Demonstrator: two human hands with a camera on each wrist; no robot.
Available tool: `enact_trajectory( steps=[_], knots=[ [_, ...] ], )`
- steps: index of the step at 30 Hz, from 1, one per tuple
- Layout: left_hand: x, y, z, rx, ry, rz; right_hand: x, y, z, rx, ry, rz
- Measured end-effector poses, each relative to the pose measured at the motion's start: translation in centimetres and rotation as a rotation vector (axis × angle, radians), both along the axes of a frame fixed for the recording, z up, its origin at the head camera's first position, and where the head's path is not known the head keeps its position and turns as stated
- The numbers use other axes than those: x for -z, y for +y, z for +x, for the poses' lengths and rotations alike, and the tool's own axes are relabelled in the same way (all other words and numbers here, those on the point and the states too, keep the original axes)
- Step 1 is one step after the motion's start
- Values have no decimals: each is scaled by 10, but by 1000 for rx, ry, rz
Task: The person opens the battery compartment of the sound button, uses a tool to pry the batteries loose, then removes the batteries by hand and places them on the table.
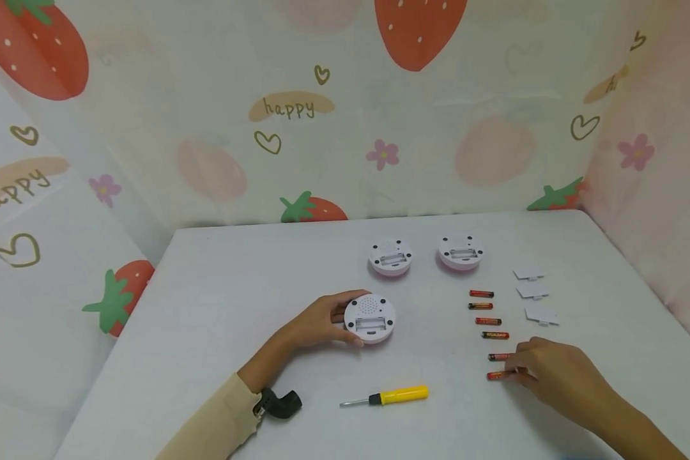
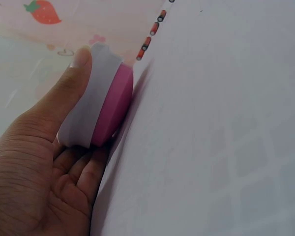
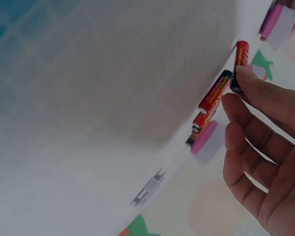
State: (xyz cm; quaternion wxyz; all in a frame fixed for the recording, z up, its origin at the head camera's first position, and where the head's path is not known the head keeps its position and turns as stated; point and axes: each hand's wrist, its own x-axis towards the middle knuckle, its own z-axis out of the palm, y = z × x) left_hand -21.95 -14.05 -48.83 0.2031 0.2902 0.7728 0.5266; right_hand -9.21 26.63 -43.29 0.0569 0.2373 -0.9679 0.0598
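My left hand [image 1: 316, 324] grips the left edge of a round white device [image 1: 370, 318], thumb at its near side and fingers behind. Its upward face has speaker holes, dark feet and an uncovered battery compartment. In the left wrist view the device's lower part [image 2: 114, 103] is pink, low over the table. At the right, my right hand [image 1: 558, 377] pinches the nearest red-and-black battery [image 1: 496, 375] by its right end between thumb and index finger. That battery [image 3: 241, 54] is slightly tilted in the right wrist view. Another battery [image 1: 498, 357] lies just behind it.
Several more batteries [image 1: 488, 321] form a column farther back. Three white covers [image 1: 542, 314] lie to their right. Two similar round devices [image 1: 391, 257] stand at the back. A yellow-handled screwdriver [image 1: 404, 395] lies in front, and a patterned cloth wall [image 1: 345, 140] borders the table.
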Motion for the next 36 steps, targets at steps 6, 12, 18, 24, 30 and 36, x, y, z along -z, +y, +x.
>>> enact_trajectory(
  steps=[6, 12, 18, 24, 30, 36],
  knots=[
    [2, -1, -2, 2, -6, 13, 4, 4, -2, 2, -6, 18],
    [2, -1, -4, 0, -3, 9, 3, 6, -5, -1, -23, 25],
    [0, -1, -3, 1, -4, 17, 4, 5, -7, 15, -62, 39],
    [0, 0, -2, 10, -14, 23, 4, 4, -6, 26, -100, 70],
    [2, 0, -3, 13, -1, 27, 5, 4, -6, 8, -65, 59],
    [3, -2, -1, -1, 1, 6, 4, 0, -6, -5, -50, 53]
  ],
)
